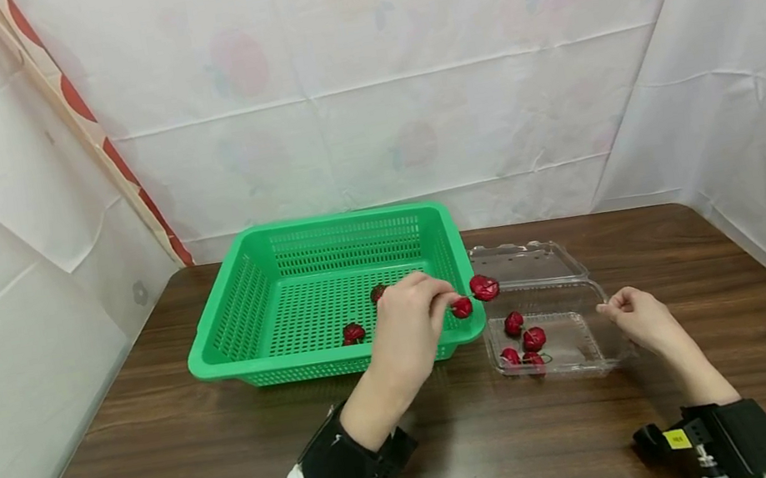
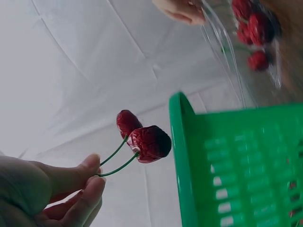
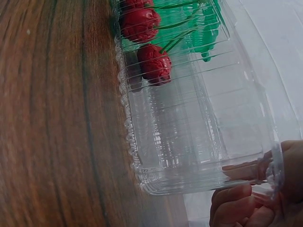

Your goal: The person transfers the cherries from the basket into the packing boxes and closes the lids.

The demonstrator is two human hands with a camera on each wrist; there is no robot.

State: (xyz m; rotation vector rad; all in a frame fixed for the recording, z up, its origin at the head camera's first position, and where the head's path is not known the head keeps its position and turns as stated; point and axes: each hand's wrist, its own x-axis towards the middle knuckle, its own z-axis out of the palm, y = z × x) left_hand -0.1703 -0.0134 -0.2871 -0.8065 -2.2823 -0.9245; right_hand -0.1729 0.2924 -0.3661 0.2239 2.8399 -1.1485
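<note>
Pinched by its green stems, a pair of dark red cherries [image 2: 150, 144] hangs from my left hand [image 1: 408, 323], above the right rim of a green plastic basket [image 1: 226, 373]. A few more cherries [image 1: 353, 332] lie in the basket, partly behind that hand. To its right a clear plastic clamshell box [image 1: 574, 338] stands with its lid folded back, several red cherries [image 1: 533, 339] at its left side. My right hand [image 1: 641, 318] grips the box's right rim between thumb and fingers, also visible through the plastic in the right wrist view.
The basket and box stand side by side on a dark wooden table [image 1: 184, 458]. White sheeting [image 1: 361, 107] hangs behind the table and along both sides. A red-patterned strip [image 1: 80, 112] runs down the left corner.
</note>
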